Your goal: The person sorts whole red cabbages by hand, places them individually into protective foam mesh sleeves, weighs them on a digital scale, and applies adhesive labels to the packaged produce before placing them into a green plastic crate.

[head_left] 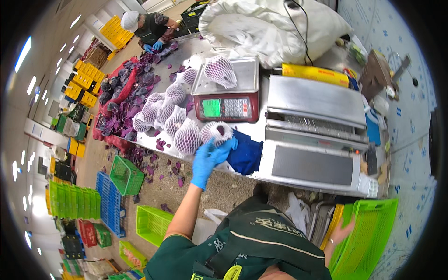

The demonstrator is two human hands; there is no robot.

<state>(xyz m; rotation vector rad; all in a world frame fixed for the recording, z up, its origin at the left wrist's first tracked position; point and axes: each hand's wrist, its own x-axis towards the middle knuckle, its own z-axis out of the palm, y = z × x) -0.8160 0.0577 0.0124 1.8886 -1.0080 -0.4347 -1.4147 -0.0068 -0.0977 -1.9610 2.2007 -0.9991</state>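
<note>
My left hand (211, 158), in a blue glove, reaches over the steel table (261, 175) and grips a purple cabbage in white foam netting (215, 131) at the near end of a pile of several netted cabbages (164, 112). A dark blue cloth (246, 154) lies just right of that hand. Another netted cabbage (220, 71) sits on the red electronic scale (227, 106). My bare right hand (343, 231) holds the rim of a bright green plastic crate (368, 238) at my lower right.
A steel film-wrapping machine (315, 119) with a yellow film box (315, 73) stands right of the scale, and a big white sack (270, 28) lies behind. Another person in blue gloves (151, 28) trims cabbages at the far end. Purple leaves (123, 100) and coloured crates (126, 175) cover the floor.
</note>
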